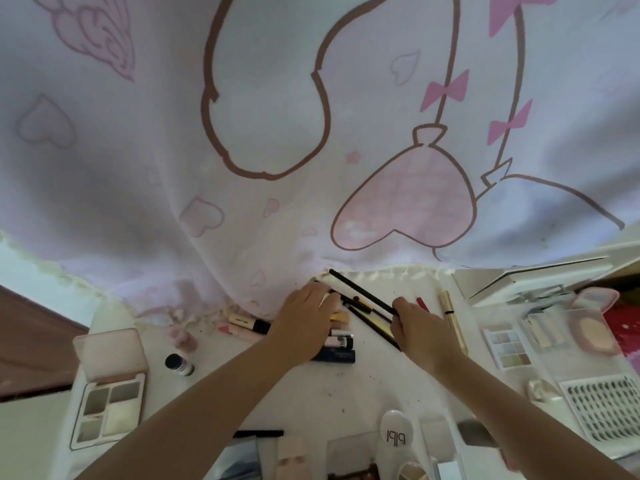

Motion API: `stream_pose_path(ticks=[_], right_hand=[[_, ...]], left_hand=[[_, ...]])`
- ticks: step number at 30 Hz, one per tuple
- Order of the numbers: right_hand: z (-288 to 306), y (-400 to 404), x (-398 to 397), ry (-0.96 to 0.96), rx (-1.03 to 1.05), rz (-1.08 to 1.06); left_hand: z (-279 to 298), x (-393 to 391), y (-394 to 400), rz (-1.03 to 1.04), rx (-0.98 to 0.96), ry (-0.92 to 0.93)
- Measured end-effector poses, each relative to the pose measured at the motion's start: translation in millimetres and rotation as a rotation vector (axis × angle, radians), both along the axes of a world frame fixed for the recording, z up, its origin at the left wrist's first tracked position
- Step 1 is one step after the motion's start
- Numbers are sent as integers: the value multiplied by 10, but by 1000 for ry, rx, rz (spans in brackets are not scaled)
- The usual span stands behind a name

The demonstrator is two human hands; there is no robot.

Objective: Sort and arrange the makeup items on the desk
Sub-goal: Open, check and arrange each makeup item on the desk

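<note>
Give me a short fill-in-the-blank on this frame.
1. The right hand grips a long ____ pencil.
2. The left hand rests on a row of ____.
3. The open palette lies on the desk's ____ side.

Missing words: black; tubes; left

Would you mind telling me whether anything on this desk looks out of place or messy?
Yes: dark specks are scattered over the white desk, and the open palette at left looks smeared and worn.
</note>
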State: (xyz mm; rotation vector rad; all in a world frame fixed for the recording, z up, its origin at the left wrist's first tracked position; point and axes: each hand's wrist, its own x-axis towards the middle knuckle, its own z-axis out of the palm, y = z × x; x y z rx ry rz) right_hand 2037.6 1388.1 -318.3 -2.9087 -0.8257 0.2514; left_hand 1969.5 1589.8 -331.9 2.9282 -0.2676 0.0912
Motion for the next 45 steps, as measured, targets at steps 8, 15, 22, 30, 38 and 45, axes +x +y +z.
stream_pose_path(ticks=[8, 15, 22, 30, 38, 45], right_hand=[[520, 222, -92, -22, -12, 264], [712, 521, 50, -156, -158, 170], [797, 252, 267, -314, -105, 13], [730, 20, 178, 41, 82, 30], [703, 206, 86, 106, 274, 190], [674, 218, 79, -42, 324, 242]], left_hand=[[421, 98, -8, -139, 211, -26], [842, 86, 154, 38, 299, 69], [977, 18, 490, 173, 204, 124], [1004, -150, 569, 244, 172, 179], [930, -73, 337, 217, 241, 245], [891, -35, 290, 210, 244, 251]])
